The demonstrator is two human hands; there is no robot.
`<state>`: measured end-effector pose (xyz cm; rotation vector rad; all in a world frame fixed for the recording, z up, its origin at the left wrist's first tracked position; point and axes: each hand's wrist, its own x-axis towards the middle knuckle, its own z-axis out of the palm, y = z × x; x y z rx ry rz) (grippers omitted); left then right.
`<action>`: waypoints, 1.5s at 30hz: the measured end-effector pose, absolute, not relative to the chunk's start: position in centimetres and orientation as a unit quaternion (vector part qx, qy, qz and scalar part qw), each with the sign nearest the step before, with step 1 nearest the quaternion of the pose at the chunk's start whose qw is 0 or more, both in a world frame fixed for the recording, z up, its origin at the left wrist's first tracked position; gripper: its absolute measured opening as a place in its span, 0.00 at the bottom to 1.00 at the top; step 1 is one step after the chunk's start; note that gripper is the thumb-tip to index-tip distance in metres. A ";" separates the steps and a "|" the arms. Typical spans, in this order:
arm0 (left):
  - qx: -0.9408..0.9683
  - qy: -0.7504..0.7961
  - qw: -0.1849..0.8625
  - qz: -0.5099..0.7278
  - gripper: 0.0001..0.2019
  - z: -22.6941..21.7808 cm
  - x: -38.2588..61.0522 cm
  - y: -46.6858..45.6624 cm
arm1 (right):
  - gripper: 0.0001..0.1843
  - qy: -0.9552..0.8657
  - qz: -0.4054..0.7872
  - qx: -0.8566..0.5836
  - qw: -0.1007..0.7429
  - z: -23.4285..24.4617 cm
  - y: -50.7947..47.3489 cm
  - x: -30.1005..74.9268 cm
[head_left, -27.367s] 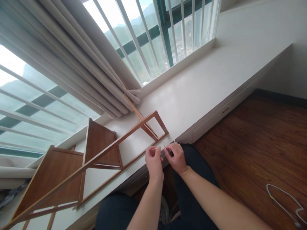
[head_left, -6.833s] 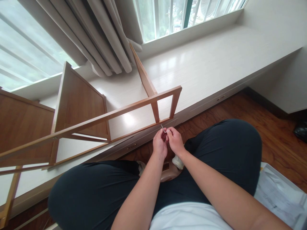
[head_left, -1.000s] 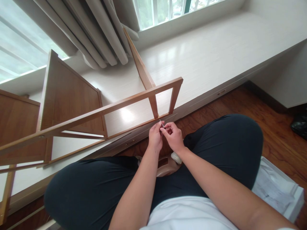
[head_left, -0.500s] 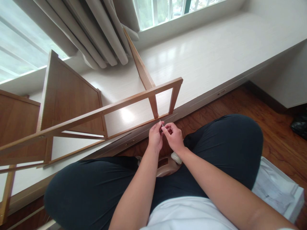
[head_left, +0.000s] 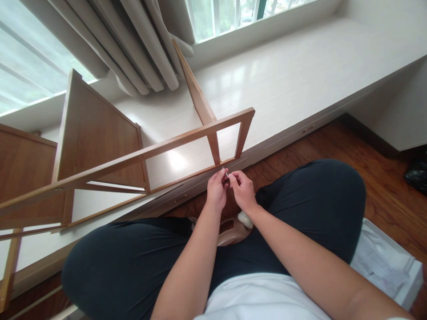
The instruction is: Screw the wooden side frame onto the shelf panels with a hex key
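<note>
A brown wooden shelf frame [head_left: 180, 138] lies on its side on the white ledge, its near rail just ahead of my hands. Between my hands slants a thin metal rod [head_left: 226, 173], possibly a hex key, its far end close to the rail where a crosspiece joins. My left hand [head_left: 216, 189] pinches around the rod near that end, thumb and finger together. My right hand [head_left: 243, 190] is closed on the rod's near end, fingers curled. The rod's tip and whatever it touches are too small to make out.
The white ledge [head_left: 287, 75] runs along the windows, with grey curtains [head_left: 133, 40] behind the frame. Below my hands is a brown stool-like seat [head_left: 231, 235]. An open white box [head_left: 383, 258] with wrapping stands right on the wood floor [head_left: 320, 146]; a black bag [head_left: 416, 173] lies beyond.
My right hand has shifted slightly right, and more of the thin rod shows between my hands. My left hand and the wooden frame stay in place.
</note>
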<state>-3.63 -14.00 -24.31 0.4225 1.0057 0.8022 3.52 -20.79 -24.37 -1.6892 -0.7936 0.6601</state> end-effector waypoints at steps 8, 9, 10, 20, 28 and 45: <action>0.199 0.467 0.778 0.370 0.15 -24.5 -3.6 -13.9 | 0.15 -0.313 0.307 -0.700 0.563 -24.3 -20.7 3.5; 0.200 0.466 0.778 0.370 0.15 -24.5 -3.6 -13.9 | 0.15 -0.309 0.309 -0.699 0.566 -24.3 -20.7 3.5; 0.201 0.466 0.778 0.370 0.15 -24.6 -3.6 -13.9 | 0.15 -0.306 0.313 -0.697 0.568 -24.3 -20.7 3.5; 0.216 0.446 0.791 0.359 0.17 -24.8 -3.6 -13.9 | 0.18 -0.205 0.465 -0.617 0.600 -25.5 -20.0 3.3; 0.233 0.449 0.799 0.326 0.20 -23.9 -3.8 -14.1 | 0.19 -0.115 0.594 -0.529 0.596 -25.3 -19.9 3.4; 0.236 0.459 0.793 0.324 0.23 -23.9 -3.8 -14.2 | 0.18 -0.095 0.612 -0.508 0.599 -25.8 -19.9 3.6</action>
